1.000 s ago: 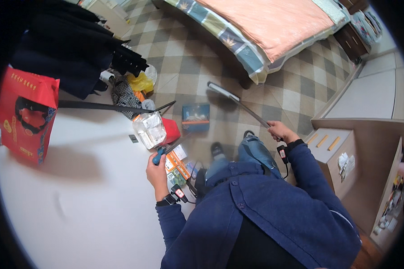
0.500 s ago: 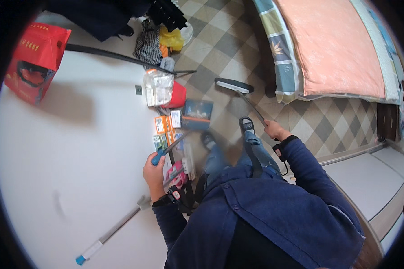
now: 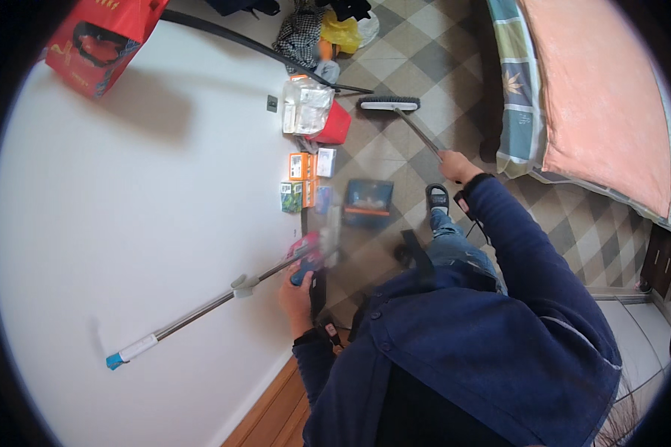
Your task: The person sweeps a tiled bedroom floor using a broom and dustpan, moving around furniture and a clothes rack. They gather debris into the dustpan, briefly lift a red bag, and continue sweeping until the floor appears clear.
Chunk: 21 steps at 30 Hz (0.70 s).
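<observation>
My right hand (image 3: 458,165) is closed round the thin pole of a broom (image 3: 417,132). Its wide head (image 3: 389,104), dark-bristled with a pale strip, rests on the tiled floor ahead. Low at the left, my left hand (image 3: 297,296) grips the blue end of a handle (image 3: 303,276); blur hides most of its shaft. A blue dustpan (image 3: 368,195) with an orange stripe sits on the floor ahead of this hand, pale bits showing inside. The join between handle and dustpan cannot be made out here.
Along the white wall (image 3: 149,246) stand small boxes (image 3: 303,165), a red bin (image 3: 334,123) with a clear bag, and a telescopic pole (image 3: 201,309) leaning near my left hand. A bed (image 3: 604,97) with a pink cover is at the right. A red bag (image 3: 97,52) is far left.
The view has shifted, so the wall and floor things sit differently. My right hand and broom head have moved farther ahead of the dustpan. My left hand has come nearer the leaning pole.
</observation>
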Each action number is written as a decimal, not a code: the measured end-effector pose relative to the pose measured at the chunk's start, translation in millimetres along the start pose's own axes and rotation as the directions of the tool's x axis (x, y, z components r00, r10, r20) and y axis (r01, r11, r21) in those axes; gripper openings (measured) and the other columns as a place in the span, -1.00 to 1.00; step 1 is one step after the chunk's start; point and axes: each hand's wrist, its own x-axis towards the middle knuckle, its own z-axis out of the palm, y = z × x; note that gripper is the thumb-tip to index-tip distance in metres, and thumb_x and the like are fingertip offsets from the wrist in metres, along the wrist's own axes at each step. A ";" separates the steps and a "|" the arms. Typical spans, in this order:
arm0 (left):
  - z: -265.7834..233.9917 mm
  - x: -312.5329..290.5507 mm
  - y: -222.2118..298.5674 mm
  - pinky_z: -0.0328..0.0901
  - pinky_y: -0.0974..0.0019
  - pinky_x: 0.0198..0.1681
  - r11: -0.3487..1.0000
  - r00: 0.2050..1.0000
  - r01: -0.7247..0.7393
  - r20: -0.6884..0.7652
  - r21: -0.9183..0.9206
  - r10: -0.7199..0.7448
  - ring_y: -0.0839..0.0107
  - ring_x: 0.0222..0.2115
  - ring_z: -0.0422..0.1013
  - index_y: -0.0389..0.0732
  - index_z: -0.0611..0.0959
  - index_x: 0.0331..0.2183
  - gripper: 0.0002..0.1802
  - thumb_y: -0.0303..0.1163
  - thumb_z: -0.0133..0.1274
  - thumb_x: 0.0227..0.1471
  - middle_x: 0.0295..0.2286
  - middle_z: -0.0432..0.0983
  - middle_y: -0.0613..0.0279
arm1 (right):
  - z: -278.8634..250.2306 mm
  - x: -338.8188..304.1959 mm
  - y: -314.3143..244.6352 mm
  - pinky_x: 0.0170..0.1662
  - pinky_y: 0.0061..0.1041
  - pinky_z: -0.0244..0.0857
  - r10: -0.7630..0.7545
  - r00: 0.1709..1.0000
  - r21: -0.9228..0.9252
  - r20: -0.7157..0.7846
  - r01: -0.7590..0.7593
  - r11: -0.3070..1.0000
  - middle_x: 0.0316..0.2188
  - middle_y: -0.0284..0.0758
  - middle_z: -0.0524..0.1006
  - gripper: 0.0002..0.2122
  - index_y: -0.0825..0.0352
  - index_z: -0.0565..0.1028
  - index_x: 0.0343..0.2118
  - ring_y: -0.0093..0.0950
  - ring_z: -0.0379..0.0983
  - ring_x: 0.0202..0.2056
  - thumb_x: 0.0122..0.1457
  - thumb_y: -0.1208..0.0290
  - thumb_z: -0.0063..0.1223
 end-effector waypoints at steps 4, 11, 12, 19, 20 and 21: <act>4.4 -19.6 -19.3 0.32 0.22 -0.27 0.996 0.997 0.078 0.016 -0.045 -0.077 0.09 -0.33 0.48 -0.13 0.60 -0.26 -0.61 -0.16 0.22 -0.16 -0.37 0.55 0.01 | 49.5 16.8 -15.2 -0.16 -0.22 0.34 -0.050 0.994 -0.084 0.095 0.058 0.995 -0.29 0.00 0.51 -0.76 0.42 0.51 -0.33 -0.08 0.46 -0.22 -0.01 0.44 -0.14; 13.4 -34.6 -27.2 0.33 0.18 -0.30 0.977 0.982 0.189 -0.034 0.095 -0.187 0.08 -0.36 0.48 -0.03 0.62 -0.25 -0.60 -0.09 0.22 -0.18 -0.43 0.56 0.06 | 51.8 -65.2 -33.9 -0.16 -0.22 0.33 -0.106 0.930 -0.131 0.351 0.160 0.978 -0.30 0.01 0.51 -0.71 0.36 0.50 -0.23 -0.07 0.44 -0.20 -0.02 0.41 -0.12; 13.4 -34.9 -28.4 0.33 0.18 -0.30 0.977 0.982 0.189 -0.019 0.097 -0.188 0.07 -0.36 0.48 -0.03 0.61 -0.25 -0.60 -0.09 0.22 -0.18 -0.43 0.56 0.06 | 42.7 -73.9 -36.8 -0.16 -0.21 0.32 -0.145 0.917 -0.102 0.371 0.195 0.975 -0.31 0.02 0.51 -0.70 0.35 0.50 -0.21 -0.06 0.44 -0.19 -0.02 0.41 -0.12; 16.5 -38.0 -47.4 0.33 0.13 -0.32 0.974 0.979 0.191 0.052 0.118 -0.198 0.03 -0.36 0.46 0.00 0.61 -0.25 -0.61 -0.05 0.18 -0.16 -0.44 0.54 0.01 | -26.6 -128.9 -19.9 -0.76 -0.52 0.06 0.268 0.866 0.387 0.421 -0.439 0.811 -0.71 -0.40 0.31 -0.76 0.25 0.48 -0.23 -0.59 0.18 -0.77 0.01 0.49 -0.11; 16.4 -38.5 -50.3 0.33 0.12 -0.32 0.975 0.979 0.192 0.053 0.113 -0.199 0.03 -0.36 0.46 0.01 0.61 -0.25 -0.61 -0.05 0.18 -0.16 -0.44 0.54 0.01 | -27.0 -130.6 -15.8 -0.75 -0.51 0.07 0.259 0.896 0.371 0.361 -0.392 0.842 -0.71 -0.38 0.31 -0.79 0.27 0.46 -0.26 -0.57 0.20 -0.77 0.01 0.50 -0.11; 16.4 -38.8 -52.4 0.33 0.12 -0.33 0.976 0.979 0.191 0.054 0.108 -0.198 0.04 -0.36 0.46 0.01 0.60 -0.25 -0.61 -0.05 0.18 -0.16 -0.44 0.54 0.02 | -25.6 -130.3 -10.6 -0.74 -0.49 0.09 0.267 0.910 0.364 0.317 -0.377 0.852 -0.72 -0.37 0.31 -0.82 0.30 0.44 -0.30 -0.55 0.22 -0.76 0.01 0.50 -0.12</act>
